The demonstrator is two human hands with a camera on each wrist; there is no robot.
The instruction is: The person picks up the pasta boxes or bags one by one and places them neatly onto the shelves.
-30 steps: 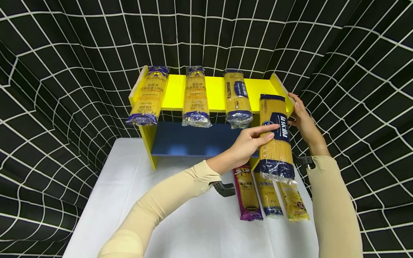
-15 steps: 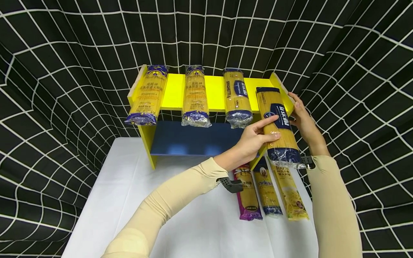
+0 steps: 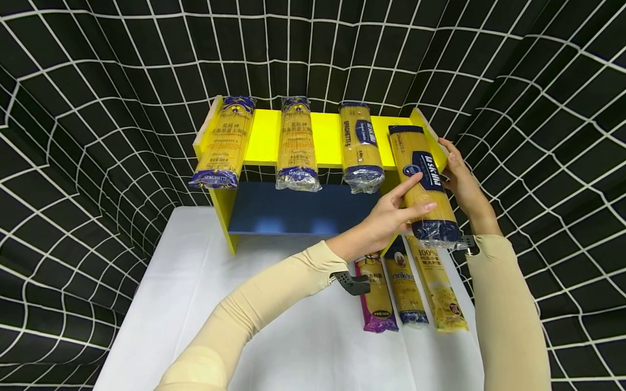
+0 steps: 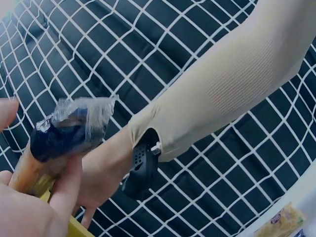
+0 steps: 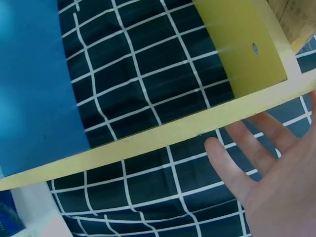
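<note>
My left hand (image 3: pixel 383 220) grips a clear-wrapped spaghetti pack (image 3: pixel 435 196) with dark blue ends and a blue label, thumb and forefinger across its front. The pack slants at the right end of the yellow top shelf (image 3: pixel 329 138), its far end over the shelf. In the left wrist view its crinkled blue end (image 4: pixel 74 126) rises above the left hand (image 4: pixel 29 215). My right hand (image 3: pixel 464 184) is at the shelf's right side panel, partly hidden by the pack. The right wrist view has its extended fingers (image 5: pixel 229 165) along the panel's outer side (image 5: pixel 163 133).
Three other spaghetti packs, left (image 3: pixel 227 141), middle (image 3: pixel 296 144) and right (image 3: pixel 361 144), lie along the top shelf. Below is a blue shelf (image 3: pixel 303 209). Purple (image 3: pixel 379 296), blue-ended (image 3: pixel 406 288) and yellow (image 3: pixel 440 293) pasta packs lie on the white table (image 3: pixel 274 326).
My left hand has moved the held spaghetti pack up and back onto the right end of the top shelf, tilting it. My right hand has stayed at the side panel.
</note>
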